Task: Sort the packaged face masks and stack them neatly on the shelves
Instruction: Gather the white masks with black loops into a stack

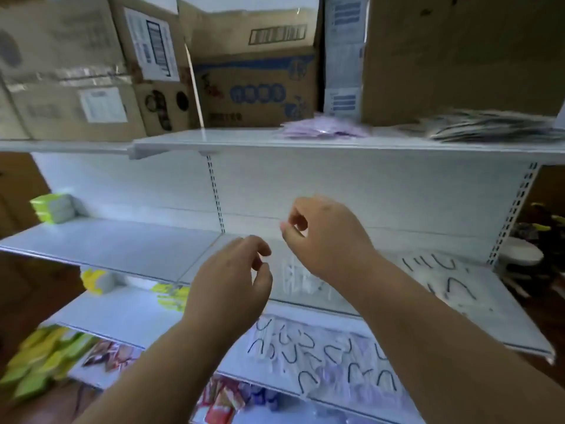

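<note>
Hovering empty with loosely curled fingers, your left hand (232, 280) and right hand (324, 237) sit just above the clear mask pack (302, 280) at the middle shelf (122, 246) front edge, the right hand nearer.

Two bare hands, left hand (227, 280) and right hand (327, 237), reach among white metal shelves (122, 243), four tiers visible. Up top: about six brown cardboard boxes (256, 87), one pile of purple packets (321, 131), one dark pile (489, 130). Clear-wrapped masks with black ear loops (330, 353) lie in two loose spreads, too blurred to count.
</note>
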Demonstrator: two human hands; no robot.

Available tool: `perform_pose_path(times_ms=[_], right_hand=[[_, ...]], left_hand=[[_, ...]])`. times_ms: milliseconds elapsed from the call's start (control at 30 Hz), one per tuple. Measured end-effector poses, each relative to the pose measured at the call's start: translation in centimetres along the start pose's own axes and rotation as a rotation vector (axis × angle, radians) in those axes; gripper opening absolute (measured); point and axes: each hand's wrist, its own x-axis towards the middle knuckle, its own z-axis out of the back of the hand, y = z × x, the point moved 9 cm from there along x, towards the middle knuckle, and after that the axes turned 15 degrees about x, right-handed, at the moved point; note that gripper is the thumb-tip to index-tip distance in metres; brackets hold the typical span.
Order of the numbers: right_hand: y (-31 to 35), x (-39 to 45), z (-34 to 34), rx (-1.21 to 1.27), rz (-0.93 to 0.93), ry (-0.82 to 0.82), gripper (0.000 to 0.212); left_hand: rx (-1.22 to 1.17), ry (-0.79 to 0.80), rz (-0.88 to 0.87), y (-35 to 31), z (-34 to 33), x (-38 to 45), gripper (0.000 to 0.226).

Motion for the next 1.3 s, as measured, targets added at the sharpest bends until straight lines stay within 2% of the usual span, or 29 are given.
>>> perform_pose_path(times_ms=[167, 400, 633, 933, 1000, 1100, 1167, 1300], right_hand=[[-3.4, -4.2, -7.7, 0.084, -0.064, 0.081, 0.015], [-17.3, -10.9, -15.7, 0.121, -0.317, 0.178, 0.017], [-26.4, -17.8, -26.4, 0.146, -0.528, 0.340, 0.013], [-37.2, -23.7, -38.5, 0.137, -0.759, 0.397, 0.025], [-40.1, -25.3, -41.5, 0.091, -0.781, 0.466, 0.035], [-45.2, -28.0, -46.5, -0.045, -0.813, 0.705, 0.056], [-48.4, -29.4, -48.6, -0.095, -0.796, 0.801, 0.058], [-52.6, -30.8, -50.5, -0.217, -0.708, 0.882, 0.055]], left_hand=[[0.042, 0.165, 0.037, 4.2, -6.4, -5.5, 0.018], [0.023, 0.446, 0.110, 5.6, -19.4, -9.7, 0.025], [-0.028, 0.690, 0.115, 8.6, -31.9, -13.9, 0.026], [-0.062, 0.875, 0.077, 14.0, -46.6, -17.2, 0.027], [-0.062, 0.928, 0.095, 14.6, -49.8, -19.1, 0.027], [-0.077, 0.984, 0.148, 14.9, -54.4, -21.5, 0.027], [-0.106, 1.013, 0.207, 14.7, -57.1, -22.7, 0.027], [-0.160, 1.075, 0.320, 14.1, -61.4, -24.0, 0.028]])
